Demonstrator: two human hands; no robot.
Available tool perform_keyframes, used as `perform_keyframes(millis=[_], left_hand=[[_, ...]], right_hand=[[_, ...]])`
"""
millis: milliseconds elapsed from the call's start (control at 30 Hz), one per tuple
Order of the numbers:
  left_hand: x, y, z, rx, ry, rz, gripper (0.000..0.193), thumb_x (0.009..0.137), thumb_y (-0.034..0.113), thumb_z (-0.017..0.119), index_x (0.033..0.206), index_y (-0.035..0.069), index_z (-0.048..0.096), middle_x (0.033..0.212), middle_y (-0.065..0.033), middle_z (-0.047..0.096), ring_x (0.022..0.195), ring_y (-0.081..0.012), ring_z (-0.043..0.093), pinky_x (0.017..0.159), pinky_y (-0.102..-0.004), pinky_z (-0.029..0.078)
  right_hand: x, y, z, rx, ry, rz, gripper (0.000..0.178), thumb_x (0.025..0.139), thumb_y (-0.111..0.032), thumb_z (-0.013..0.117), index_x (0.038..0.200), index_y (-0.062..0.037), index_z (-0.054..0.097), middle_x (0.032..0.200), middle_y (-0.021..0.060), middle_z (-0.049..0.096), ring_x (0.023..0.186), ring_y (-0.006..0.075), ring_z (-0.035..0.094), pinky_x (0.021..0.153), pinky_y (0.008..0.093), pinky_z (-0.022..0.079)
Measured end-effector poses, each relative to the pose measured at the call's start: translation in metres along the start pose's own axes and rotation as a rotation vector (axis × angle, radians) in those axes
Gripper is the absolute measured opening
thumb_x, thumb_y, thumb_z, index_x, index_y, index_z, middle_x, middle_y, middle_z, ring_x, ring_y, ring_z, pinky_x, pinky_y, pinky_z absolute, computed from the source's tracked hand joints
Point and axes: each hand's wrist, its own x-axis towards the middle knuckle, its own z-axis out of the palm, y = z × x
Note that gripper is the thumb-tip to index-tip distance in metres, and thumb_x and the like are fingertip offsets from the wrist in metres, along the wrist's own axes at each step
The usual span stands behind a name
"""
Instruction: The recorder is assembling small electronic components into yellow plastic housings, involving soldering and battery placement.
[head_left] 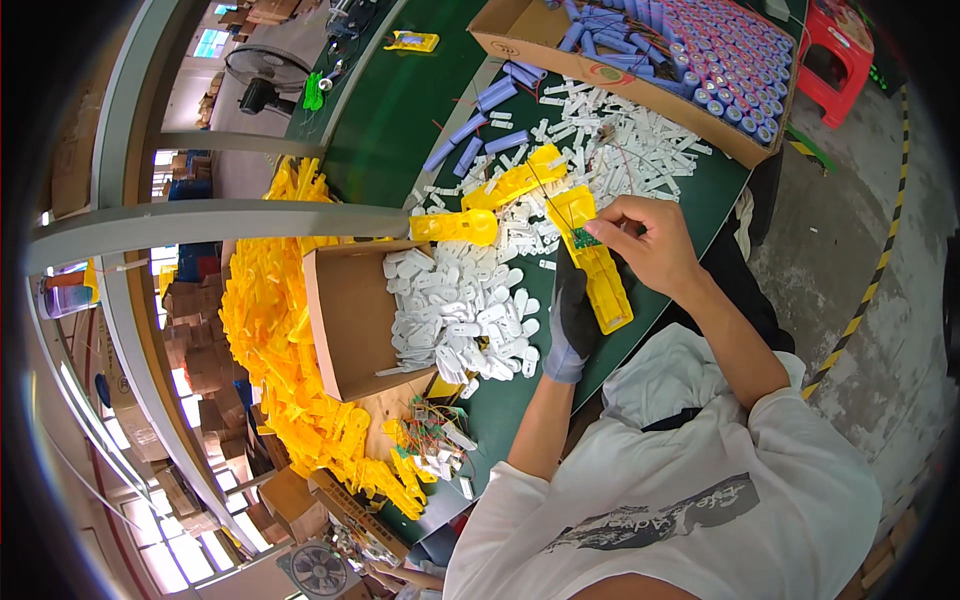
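My left hand (572,318), in a dark glove with a light cuff, is closed around a long yellow plastic housing (607,295) and keeps it tilted above the green table. Between the thumb and fingers of my bare right hand (652,240) is a small green circuit board (583,238), held at the housing's open upper half. Thin wires lead from the board toward the upper left. Beyond my hands lie another yellow housing (515,180) and a heap of small white plastic pieces (635,155). White oval covers (455,310) lie piled left of my gloved hand.
A cardboard box (545,52) full of purple battery cells stands at the far right, with loose cells (495,95) beside it. An open carton (345,335) and heaped yellow housings (265,310) occupy the left. A grey metal bar (240,222) crosses overhead. Wired boards (440,440) lie near left.
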Motion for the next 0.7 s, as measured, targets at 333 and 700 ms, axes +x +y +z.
perform_keyframes(millis=[333, 700], left_hand=[[0.0, -0.001, -0.003, 0.259, 0.065, 0.16, 0.053, 0.095, 0.015, 0.046, 0.144, 0.005, 0.029, 0.117, -0.0098, 0.055, 0.098, -0.0181, 0.06, 0.084, -0.032, 0.051], [-0.002, -0.002, -0.005, 0.24, 0.026, 0.121, 0.057, 0.096, 0.017, 0.049, 0.147, 0.006, 0.026, 0.119, -0.0098, 0.055, 0.101, -0.0168, 0.058, 0.085, -0.0309, 0.049]], right_hand=[[-0.001, 0.007, 0.014, 0.054, -0.02, -0.005, 0.015, 0.081, -0.009, 0.076, 0.079, 0.0007, 0.064, 0.071, 0.0033, 0.065, 0.061, 0.0039, 0.055, 0.056, 0.0191, 0.044], [-0.002, 0.009, 0.013, -0.057, 0.02, -0.079, 0.021, 0.084, -0.016, 0.074, 0.078, -0.0011, 0.06, 0.065, 0.0034, 0.063, 0.055, 0.0049, 0.054, 0.051, 0.0211, 0.042]])
